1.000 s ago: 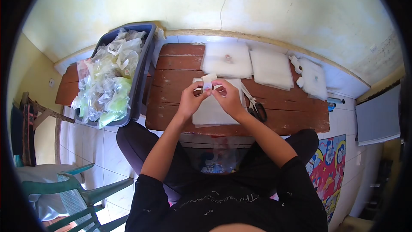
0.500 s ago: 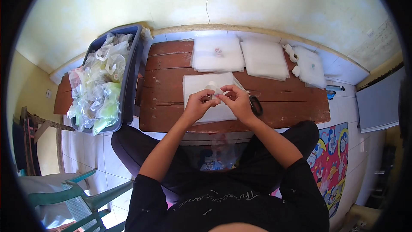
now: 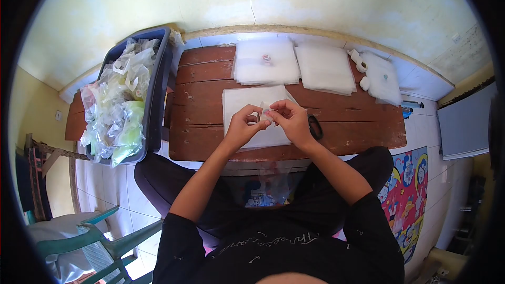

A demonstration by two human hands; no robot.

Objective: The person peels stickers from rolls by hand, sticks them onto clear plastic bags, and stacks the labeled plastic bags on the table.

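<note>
In the head view, the left hand [image 3: 243, 127] and right hand [image 3: 294, 122] meet over the front of the brown table [image 3: 194, 131], both on a small white slip [image 3: 265, 106] with a pink mark. The slip sits between them, above a white stack [image 3: 236, 100]. The right thumb and forefinger are pinched together on it; the left thumb and fingers are clamped on its other side, though their exact contact is too small to tell. Just beside the right hand lie the scissors [image 3: 316, 128], mostly hidden, a black handle showing. Along the back edge rest a stack with a small reddish item [image 3: 267, 59] on it, a plain stack [image 3: 326, 71], white rolls [image 3: 361, 66] and a third stack [image 3: 383, 76]. Left of the table's bare boards, a dark bin [image 3: 155, 92] brims with plastic bags [image 3: 117, 121].
</note>
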